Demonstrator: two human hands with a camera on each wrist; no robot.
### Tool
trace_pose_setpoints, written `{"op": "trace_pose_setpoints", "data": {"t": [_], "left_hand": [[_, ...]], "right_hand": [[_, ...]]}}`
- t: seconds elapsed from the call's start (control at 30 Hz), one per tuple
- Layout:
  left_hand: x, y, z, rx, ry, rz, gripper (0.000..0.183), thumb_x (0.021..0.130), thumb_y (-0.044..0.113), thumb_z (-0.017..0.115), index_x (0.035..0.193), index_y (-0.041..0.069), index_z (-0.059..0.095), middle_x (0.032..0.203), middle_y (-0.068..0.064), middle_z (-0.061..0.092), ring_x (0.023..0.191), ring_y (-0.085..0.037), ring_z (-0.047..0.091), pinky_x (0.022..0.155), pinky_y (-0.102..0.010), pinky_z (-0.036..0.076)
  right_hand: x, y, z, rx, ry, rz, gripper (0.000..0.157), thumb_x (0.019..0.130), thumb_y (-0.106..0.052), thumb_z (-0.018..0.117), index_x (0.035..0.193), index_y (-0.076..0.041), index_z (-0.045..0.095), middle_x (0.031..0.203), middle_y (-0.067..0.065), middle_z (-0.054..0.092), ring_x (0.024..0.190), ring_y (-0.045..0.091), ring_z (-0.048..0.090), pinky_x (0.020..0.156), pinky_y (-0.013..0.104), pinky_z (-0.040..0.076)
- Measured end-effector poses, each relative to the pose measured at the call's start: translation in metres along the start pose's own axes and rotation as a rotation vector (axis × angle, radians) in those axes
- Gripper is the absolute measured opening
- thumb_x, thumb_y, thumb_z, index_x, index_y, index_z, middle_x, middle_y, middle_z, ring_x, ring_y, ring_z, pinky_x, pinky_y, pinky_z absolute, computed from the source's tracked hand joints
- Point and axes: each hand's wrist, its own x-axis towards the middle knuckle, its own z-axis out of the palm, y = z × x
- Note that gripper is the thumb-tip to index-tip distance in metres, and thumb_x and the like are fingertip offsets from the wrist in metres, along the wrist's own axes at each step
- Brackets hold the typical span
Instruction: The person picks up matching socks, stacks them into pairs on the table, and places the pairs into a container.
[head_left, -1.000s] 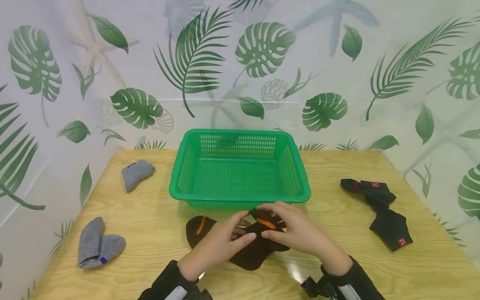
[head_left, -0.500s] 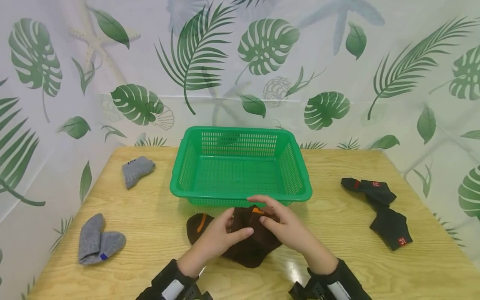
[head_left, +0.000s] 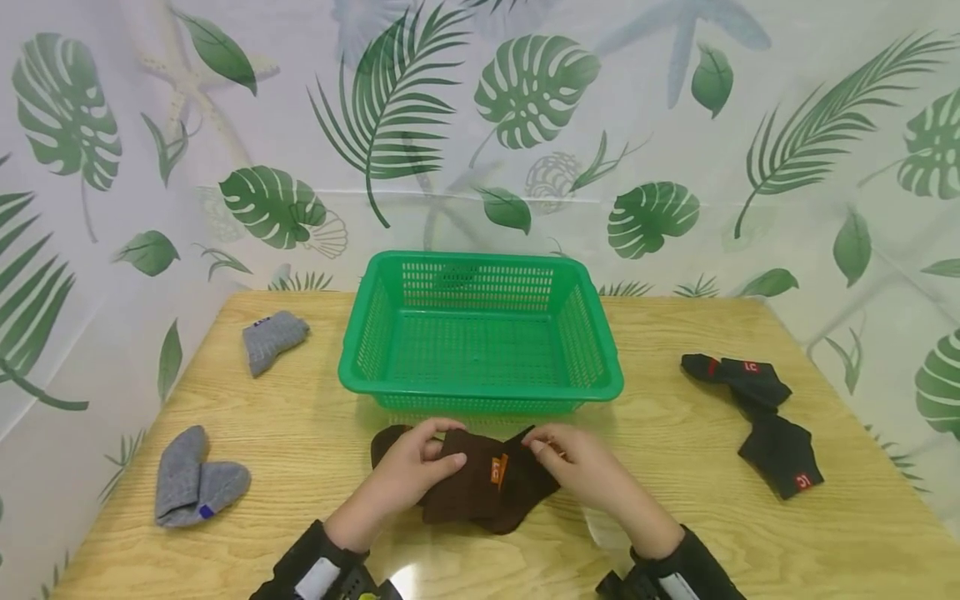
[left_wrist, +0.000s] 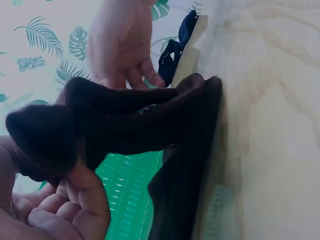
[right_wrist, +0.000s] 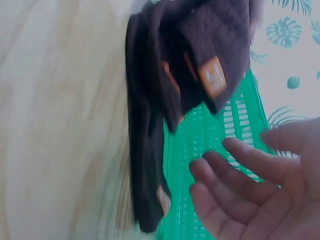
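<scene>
- The brown socks (head_left: 468,487) are bunched just in front of the green basket (head_left: 480,393), partly lifted off the surface (head_left: 315,433); an orange label (head_left: 498,470) is turned upward.
- Of the hands, the left hand (head_left: 408,467) is closed at the fingertips, and brown fabric is pinched between its thumb and fingers.
- The right hand (head_left: 577,462) is held at the socks' right side with fingers loosely bent and parted; nothing is seen gripped in the right wrist view.
- One folded grey sock (head_left: 198,483) is laid at the near left, another grey sock (head_left: 275,342) farther back.
- Black socks (head_left: 780,457) with red markings are laid to the right.
- The scene is backed by a leaf-printed sheet (head_left: 555,225).
</scene>
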Motion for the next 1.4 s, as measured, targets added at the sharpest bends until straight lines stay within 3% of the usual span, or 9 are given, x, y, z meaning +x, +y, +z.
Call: {"op": "trace_pose_setpoints", "data": {"t": [0.17, 0.33, 0.53, 0.83, 0.93, 1.07, 1.17, 1.27, 1.4], "left_hand": [[-0.001, 0.002, 0.003, -0.086, -0.125, 0.030, 0.041, 0.096, 0.011, 0.061, 0.133, -0.001, 0.049, 0.103, -0.016, 0.068, 0.089, -0.021, 0.068, 0.074, -0.032, 0.054], [0.000, 0.001, 0.004, 0.095, -0.092, 0.122, 0.033, 0.094, 0.017, 0.066, 0.125, 0.009, 0.061, 0.113, -0.009, 0.061, 0.104, -0.023, 0.058, 0.085, -0.038, 0.049], [0.002, -0.005, 0.001, 0.282, -0.111, 0.227, 0.032, 0.090, 0.023, 0.071, 0.119, 0.011, 0.067, 0.138, -0.020, 0.045, 0.127, -0.039, 0.042, 0.094, -0.055, 0.044], [-0.001, 0.010, 0.011, 0.269, -0.032, 0.618, 0.040, 0.085, 0.026, 0.076, 0.121, 0.017, 0.062, 0.151, -0.009, 0.037, 0.142, -0.036, 0.023, 0.105, -0.065, 0.027], [0.000, 0.014, 0.014, 0.262, -0.085, 0.657, 0.032, 0.082, 0.023, 0.079, 0.109, 0.014, 0.062, 0.145, -0.007, 0.046, 0.141, -0.032, 0.029, 0.109, -0.058, 0.029], [0.003, 0.008, 0.016, 0.207, -0.205, 0.575, 0.026, 0.083, 0.015, 0.078, 0.102, 0.011, 0.060, 0.114, -0.002, 0.065, 0.107, -0.010, 0.059, 0.091, -0.032, 0.049], [0.001, -0.004, 0.012, 0.225, -0.237, 0.498, 0.018, 0.088, 0.019, 0.073, 0.099, 0.011, 0.062, 0.088, 0.002, 0.065, 0.078, -0.002, 0.056, 0.071, -0.022, 0.051], [-0.004, -0.013, 0.001, 0.299, -0.151, 0.400, 0.020, 0.091, 0.025, 0.070, 0.103, 0.009, 0.066, 0.094, 0.000, 0.068, 0.084, -0.008, 0.060, 0.077, -0.027, 0.051], [-0.009, -0.018, -0.022, 0.317, 0.046, 0.191, 0.029, 0.090, 0.028, 0.071, 0.111, 0.008, 0.067, 0.113, -0.006, 0.067, 0.109, -0.027, 0.060, 0.094, -0.045, 0.047]], "right_hand": [[0.007, -0.008, 0.015, 0.037, -0.097, -0.016, 0.034, 0.095, -0.025, 0.063, 0.119, -0.001, 0.062, 0.094, 0.003, 0.069, 0.079, 0.014, 0.065, 0.065, 0.026, 0.051], [0.007, -0.016, 0.016, 0.103, -0.081, -0.017, 0.019, 0.091, -0.018, 0.068, 0.104, -0.004, 0.063, 0.078, -0.002, 0.068, 0.064, 0.007, 0.060, 0.056, 0.025, 0.046], [-0.001, -0.030, 0.000, 0.122, -0.036, -0.085, 0.011, 0.097, -0.017, 0.061, 0.102, -0.008, 0.060, 0.093, 0.002, 0.068, 0.078, 0.009, 0.062, 0.067, 0.026, 0.051], [-0.014, -0.060, -0.022, 0.184, 0.074, -0.311, 0.007, 0.098, -0.003, 0.055, 0.101, -0.008, 0.057, 0.094, 0.002, 0.064, 0.081, 0.010, 0.061, 0.068, 0.029, 0.053], [-0.016, -0.066, -0.027, 0.256, 0.073, -0.385, 0.007, 0.098, 0.000, 0.053, 0.103, -0.005, 0.055, 0.089, 0.004, 0.063, 0.074, 0.009, 0.061, 0.063, 0.028, 0.052], [-0.016, -0.067, -0.032, 0.401, 0.114, -0.471, 0.006, 0.098, 0.006, 0.047, 0.104, 0.004, 0.049, 0.074, 0.007, 0.054, 0.061, 0.009, 0.053, 0.050, 0.028, 0.046], [-0.018, -0.062, -0.038, 0.404, 0.232, -0.376, 0.007, 0.098, 0.006, 0.046, 0.105, 0.005, 0.048, 0.069, 0.003, 0.049, 0.058, 0.010, 0.048, 0.048, 0.029, 0.043], [-0.023, -0.053, -0.047, 0.296, 0.325, -0.119, 0.009, 0.100, -0.004, 0.052, 0.107, 0.001, 0.053, 0.073, -0.002, 0.051, 0.061, 0.010, 0.046, 0.053, 0.028, 0.042], [-0.024, -0.029, -0.051, 0.248, 0.268, 0.133, 0.020, 0.100, -0.015, 0.056, 0.113, 0.000, 0.053, 0.087, 0.007, 0.063, 0.072, 0.013, 0.056, 0.063, 0.029, 0.047]]}}
